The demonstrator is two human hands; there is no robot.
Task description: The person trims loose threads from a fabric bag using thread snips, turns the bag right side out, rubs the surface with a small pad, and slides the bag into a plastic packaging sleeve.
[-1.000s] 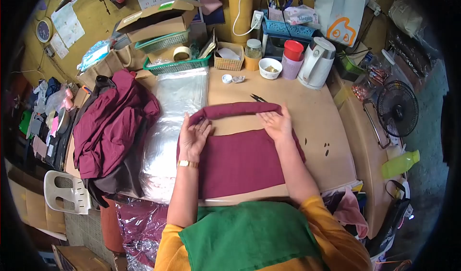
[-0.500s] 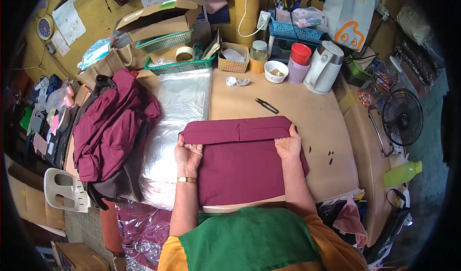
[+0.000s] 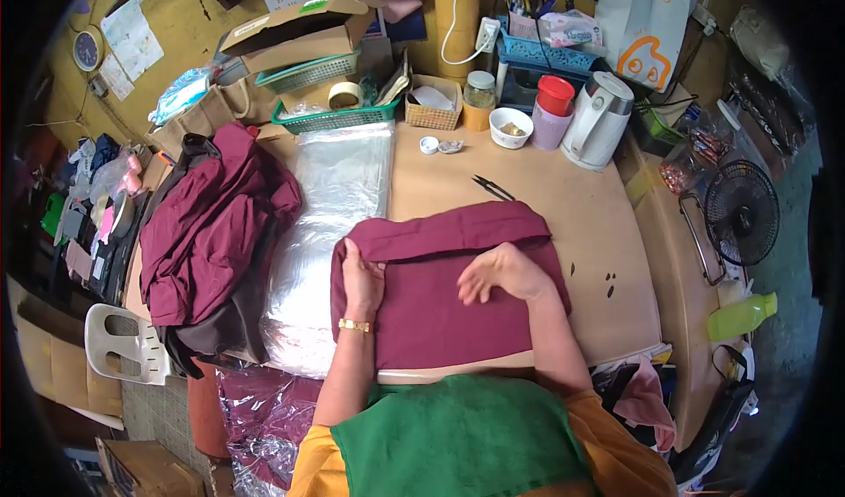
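A maroon cloth [image 3: 453, 312] lies folded flat on the table in front of me, with a wide folded band along its far edge. My left hand [image 3: 362, 279] is at the left end of that band, its thumb on the band's lower edge and its fingers at the cloth below; whether it grips the fabric is hard to tell. My right hand [image 3: 503, 275] is over the right half of the cloth, fingers apart and bent, holding nothing. Black thread snips [image 3: 494, 188] lie beyond the band.
Clear plastic sheets [image 3: 334, 180] are stacked left of the cloth, beside a heap of maroon and dark garments [image 3: 211, 224]. At the back stand a green basket [image 3: 337, 119], a white bowl [image 3: 510, 129], a red-lidded cup [image 3: 553, 114] and a white kettle [image 3: 598, 123]. A fan [image 3: 742, 212] stands right.
The band was lifted, then laid down over the cloth. My right hand has let go of its right end and moved inward. My left hand has shifted slightly right.
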